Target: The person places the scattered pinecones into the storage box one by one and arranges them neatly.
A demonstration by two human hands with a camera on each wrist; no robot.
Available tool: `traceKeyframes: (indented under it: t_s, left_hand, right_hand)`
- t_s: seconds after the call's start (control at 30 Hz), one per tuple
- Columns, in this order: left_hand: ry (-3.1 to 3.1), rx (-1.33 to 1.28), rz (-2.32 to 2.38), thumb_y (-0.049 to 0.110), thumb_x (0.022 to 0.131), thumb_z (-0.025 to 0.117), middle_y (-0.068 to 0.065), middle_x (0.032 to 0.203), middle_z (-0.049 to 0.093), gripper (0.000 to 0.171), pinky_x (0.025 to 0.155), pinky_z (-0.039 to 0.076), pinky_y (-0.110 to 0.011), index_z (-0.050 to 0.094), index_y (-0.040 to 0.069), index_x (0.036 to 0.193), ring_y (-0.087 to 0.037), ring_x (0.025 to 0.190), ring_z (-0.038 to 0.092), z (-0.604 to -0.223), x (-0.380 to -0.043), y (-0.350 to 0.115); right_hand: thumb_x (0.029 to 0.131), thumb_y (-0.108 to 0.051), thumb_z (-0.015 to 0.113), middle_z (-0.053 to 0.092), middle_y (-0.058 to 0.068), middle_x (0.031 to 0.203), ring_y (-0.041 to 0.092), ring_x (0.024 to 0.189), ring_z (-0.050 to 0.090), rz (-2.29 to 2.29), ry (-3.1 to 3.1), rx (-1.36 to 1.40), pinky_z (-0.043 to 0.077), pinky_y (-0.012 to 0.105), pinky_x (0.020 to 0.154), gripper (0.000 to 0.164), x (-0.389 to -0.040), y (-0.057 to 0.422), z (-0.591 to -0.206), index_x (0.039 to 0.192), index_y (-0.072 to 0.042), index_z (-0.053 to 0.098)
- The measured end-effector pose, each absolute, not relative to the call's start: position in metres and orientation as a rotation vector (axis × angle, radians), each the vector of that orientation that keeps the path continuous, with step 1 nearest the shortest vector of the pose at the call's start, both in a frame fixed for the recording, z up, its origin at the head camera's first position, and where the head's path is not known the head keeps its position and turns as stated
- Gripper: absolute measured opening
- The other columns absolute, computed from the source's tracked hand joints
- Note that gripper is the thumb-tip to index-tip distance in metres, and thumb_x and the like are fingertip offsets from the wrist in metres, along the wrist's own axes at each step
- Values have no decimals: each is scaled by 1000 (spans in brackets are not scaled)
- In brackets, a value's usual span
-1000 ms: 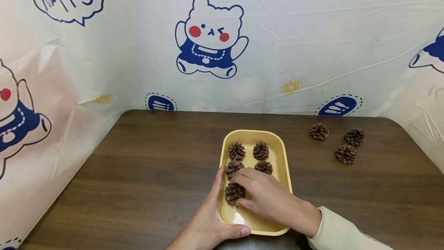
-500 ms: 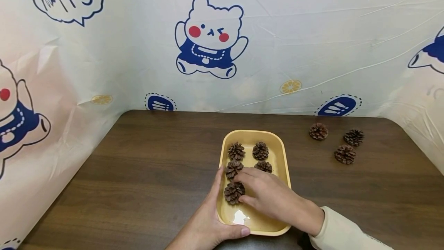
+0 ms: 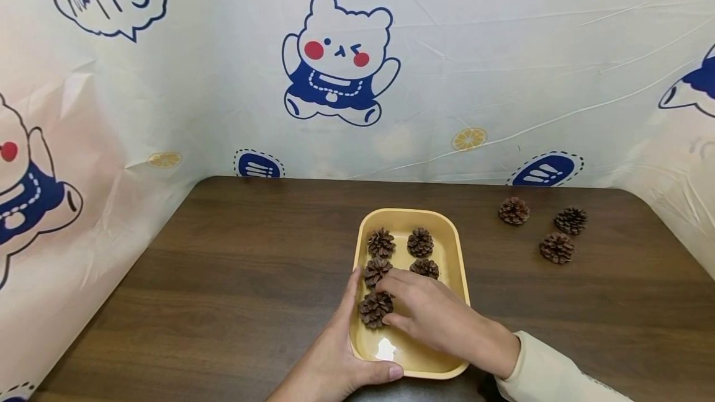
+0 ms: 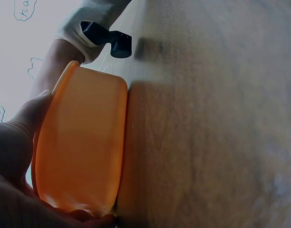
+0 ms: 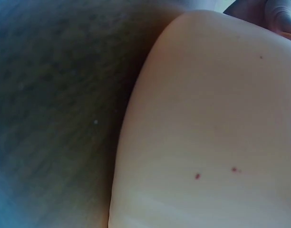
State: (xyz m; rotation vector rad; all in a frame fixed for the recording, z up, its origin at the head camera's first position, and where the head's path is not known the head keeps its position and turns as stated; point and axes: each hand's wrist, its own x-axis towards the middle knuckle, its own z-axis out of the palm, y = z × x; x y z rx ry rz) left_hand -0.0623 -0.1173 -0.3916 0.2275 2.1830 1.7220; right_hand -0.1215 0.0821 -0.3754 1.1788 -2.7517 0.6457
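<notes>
A yellow rectangular plastic tray [image 3: 458,247] stands on the table. My left hand [image 3: 337,349] grips its near left corner, thumb along the front rim and fingers at the left side. In the left wrist view, that hand [image 4: 17,147] holds the tray's outer wall [image 4: 83,137]. Inside the tray my right hand [image 3: 432,312] has its fingers curled at the right side of a pine cone [image 3: 376,310], nearest of the left row. Two more pine cones, a middle one [image 3: 377,272] and a far one [image 3: 382,243], lie beyond it. A right row shows two cones [image 3: 420,242], the nearer partly hidden.
Three loose pine cones lie on the table at the back right: one left [image 3: 514,211], one right [image 3: 571,221] and one in front [image 3: 557,247]. A printed curtain [image 3: 447,67] surrounds the dark wooden table [image 3: 234,278]. A black device [image 4: 118,43] sits at the right wrist.
My right fingers have drawn back slightly to the right from over the near-left pine cone, then the cone has shifted a touch left. The left hand and tray stay in place.
</notes>
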Motion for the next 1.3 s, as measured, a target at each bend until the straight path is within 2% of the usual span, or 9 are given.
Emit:
traceKeyframes:
  t_s: [0.43, 0.6, 0.83, 1.0, 1.3]
  left_hand:
    - [2203, 219, 1698, 30, 74, 97, -13, 175, 18, 140, 108, 35, -15, -7, 38, 168, -27, 142, 46, -391, -62, -117]
    - [2205, 210, 1690, 30, 74, 97, -15, 175, 17, 140, 108, 36, -16, -7, 39, 168, -28, 143, 46, -391, -63, -116]
    - [2160, 236, 1740, 25, 74, 97, -16, 174, 19, 140, 103, 42, -15, -7, 34, 169, -26, 134, 54, -392, -63, -116]
    - [2153, 252, 1753, 24, 74, 97, -17, 174, 21, 141, 103, 41, -15, -7, 32, 169, -24, 131, 56, -393, -63, -117]
    - [2183, 236, 1722, 27, 73, 97, -18, 173, 22, 141, 103, 42, -16, -6, 35, 169, -25, 129, 56, -393, -64, -118]
  right_hand:
    - [88, -16, 82, 72, 2, 120, 20, 108, 71, 643, -2729, 1184, 59, 39, 95, 34, -121, 83, -376, 120, -11, 71]
    - [88, -15, 82, 72, 3, 122, 21, 110, 71, 639, -2730, 1178, 58, 41, 96, 35, -121, 84, -376, 121, -11, 71]
    - [89, -18, 83, 71, 5, 127, 24, 116, 70, 627, -2753, 1146, 57, 44, 99, 37, -120, 85, -375, 123, -12, 72]
    - [89, -19, 83, 72, 3, 125, 23, 115, 70, 616, -2731, 1143, 57, 43, 98, 35, -120, 87, -374, 121, -13, 72]
    - [89, -19, 83, 73, -1, 115, 17, 104, 70, 625, -2681, 1136, 59, 38, 90, 32, -120, 92, -370, 118, -13, 72]
